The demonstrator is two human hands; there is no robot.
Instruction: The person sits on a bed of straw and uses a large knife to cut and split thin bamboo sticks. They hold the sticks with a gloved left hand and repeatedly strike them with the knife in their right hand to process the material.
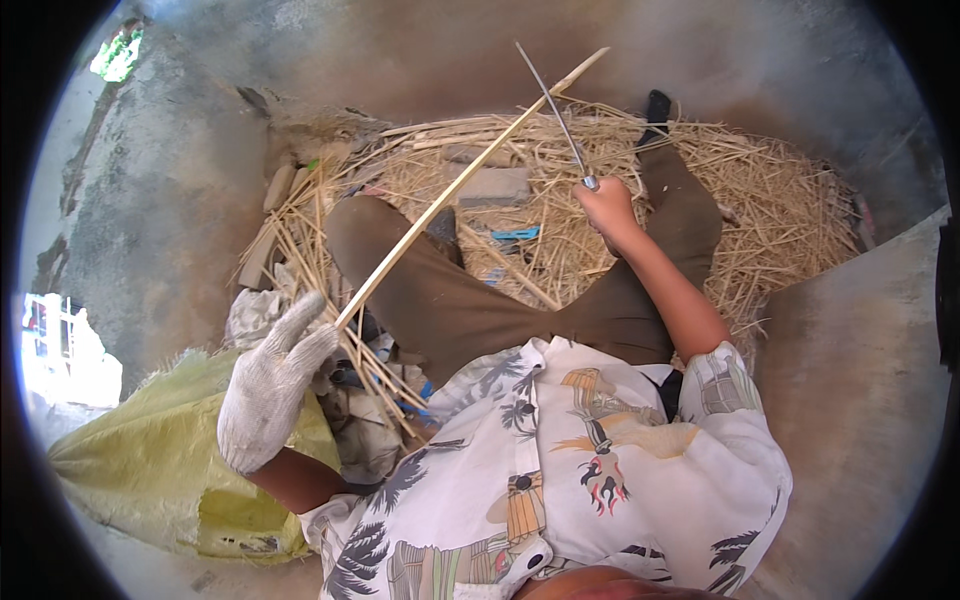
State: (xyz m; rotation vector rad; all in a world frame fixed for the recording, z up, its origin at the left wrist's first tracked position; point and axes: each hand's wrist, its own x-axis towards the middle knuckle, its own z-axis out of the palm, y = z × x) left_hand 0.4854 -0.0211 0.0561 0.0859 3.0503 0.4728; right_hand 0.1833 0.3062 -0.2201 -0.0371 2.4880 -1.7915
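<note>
Pale-yellow strip (446, 206), long and slender, slightly bent.

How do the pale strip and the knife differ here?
The strip is yellowish; the knife looks grey and metallic. The strip looks longer than the knife. The strip slants up rightward, the knife up leftward. Both are thin and held: strip in gloved left hand, knife in bare right hand.

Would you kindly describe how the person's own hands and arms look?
The left hand wears an off-white knitted glove reaching the wrist; the right hand is bare. The visible forearms are uncovered below the short sleeves of a white shirt printed with dark palm trees.
</note>
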